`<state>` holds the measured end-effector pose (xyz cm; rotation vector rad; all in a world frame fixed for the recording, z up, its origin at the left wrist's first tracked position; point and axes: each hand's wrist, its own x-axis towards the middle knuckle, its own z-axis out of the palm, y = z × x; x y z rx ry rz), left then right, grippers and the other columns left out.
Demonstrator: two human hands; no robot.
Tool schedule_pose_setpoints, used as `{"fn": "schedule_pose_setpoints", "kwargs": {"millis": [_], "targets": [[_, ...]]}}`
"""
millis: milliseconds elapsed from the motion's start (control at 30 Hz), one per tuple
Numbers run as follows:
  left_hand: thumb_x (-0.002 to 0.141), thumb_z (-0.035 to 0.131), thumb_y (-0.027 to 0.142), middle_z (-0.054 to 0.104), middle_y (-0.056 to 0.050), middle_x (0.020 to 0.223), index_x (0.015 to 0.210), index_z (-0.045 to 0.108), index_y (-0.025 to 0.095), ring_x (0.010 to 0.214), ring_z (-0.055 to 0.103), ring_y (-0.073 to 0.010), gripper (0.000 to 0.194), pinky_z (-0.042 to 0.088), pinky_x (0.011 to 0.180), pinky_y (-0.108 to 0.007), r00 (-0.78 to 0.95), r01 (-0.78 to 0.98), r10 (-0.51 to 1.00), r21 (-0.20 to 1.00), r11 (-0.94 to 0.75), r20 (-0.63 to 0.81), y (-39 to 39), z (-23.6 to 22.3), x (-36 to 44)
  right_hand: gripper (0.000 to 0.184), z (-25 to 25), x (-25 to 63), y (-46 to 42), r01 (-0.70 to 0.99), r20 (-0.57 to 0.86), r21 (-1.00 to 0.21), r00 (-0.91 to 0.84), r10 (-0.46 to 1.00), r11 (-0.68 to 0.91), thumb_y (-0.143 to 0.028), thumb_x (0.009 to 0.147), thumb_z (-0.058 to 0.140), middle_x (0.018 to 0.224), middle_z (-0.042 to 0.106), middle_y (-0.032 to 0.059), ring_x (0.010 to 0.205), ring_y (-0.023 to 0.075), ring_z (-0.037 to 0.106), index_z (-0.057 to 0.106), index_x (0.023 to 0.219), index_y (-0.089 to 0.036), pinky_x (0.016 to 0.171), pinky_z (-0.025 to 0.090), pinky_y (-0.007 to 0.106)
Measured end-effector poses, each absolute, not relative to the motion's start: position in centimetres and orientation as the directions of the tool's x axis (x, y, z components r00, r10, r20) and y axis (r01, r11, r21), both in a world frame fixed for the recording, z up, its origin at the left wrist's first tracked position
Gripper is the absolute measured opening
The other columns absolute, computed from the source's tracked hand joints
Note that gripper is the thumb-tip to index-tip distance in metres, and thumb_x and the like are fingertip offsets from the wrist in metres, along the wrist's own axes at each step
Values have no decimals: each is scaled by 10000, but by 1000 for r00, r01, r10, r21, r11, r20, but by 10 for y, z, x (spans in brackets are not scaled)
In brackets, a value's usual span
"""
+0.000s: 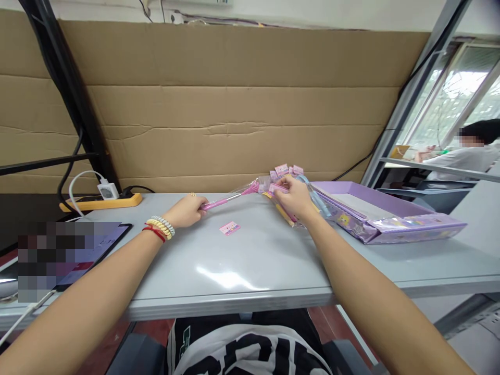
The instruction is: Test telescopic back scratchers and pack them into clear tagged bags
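My left hand is closed on the lower end of a pink pen-like stick in a clear plastic sleeve. The sleeve's other end reaches right to a small pile of wrapped sticks. My right hand is over that pile, its fingers pinched on a small pink card. Yellow wrapped sticks poke out below the hand, and light blue ones lie to its right. More pink cards show behind the fingers. A loose pink card lies flat on the table between my hands.
A shallow purple box stands on the grey table at the right. To the left are a tablet, a yellow power strip and a white charger. Cardboard lines the back. A person sits beyond the right frame.
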<state>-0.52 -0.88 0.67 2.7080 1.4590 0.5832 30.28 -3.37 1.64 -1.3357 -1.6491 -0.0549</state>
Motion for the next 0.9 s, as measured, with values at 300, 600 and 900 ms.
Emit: {"fn": "schedule_pose_setpoints", "kwargs": {"millis": [300, 600, 900], "targets": [[707, 467, 202, 670, -65, 776, 807, 621, 200, 730, 592, -225, 183, 398, 634, -292, 521, 804, 797, 140, -579, 305, -7, 5, -6, 90, 15, 303, -31, 768, 670, -514, 80, 738, 383, -246, 654, 540, 683, 602, 26, 671, 151, 511, 504, 596, -188, 627, 374, 270], [718, 448, 187, 679, -72, 809, 811, 608, 199, 750, 596, -237, 185, 394, 640, -295, 537, 805, 800, 123, -581, 266, -6, 5, -7, 120, 13, 306, -26, 652, 657, -631, 161, 736, 421, -280, 728, 550, 684, 567, 3, 640, 130, 485, 491, 689, -183, 622, 370, 263], [741, 429, 210, 652, -62, 742, 775, 582, 198, 690, 570, -219, 157, 379, 612, -294, 556, 801, 793, 91, -591, 250, -9, 7, -5, 119, 12, 305, -25, 623, 676, -641, 179, 715, 449, -258, 758, 535, 678, 510, -16, 634, 120, 442, 456, 706, -186, 621, 349, 261]]}}
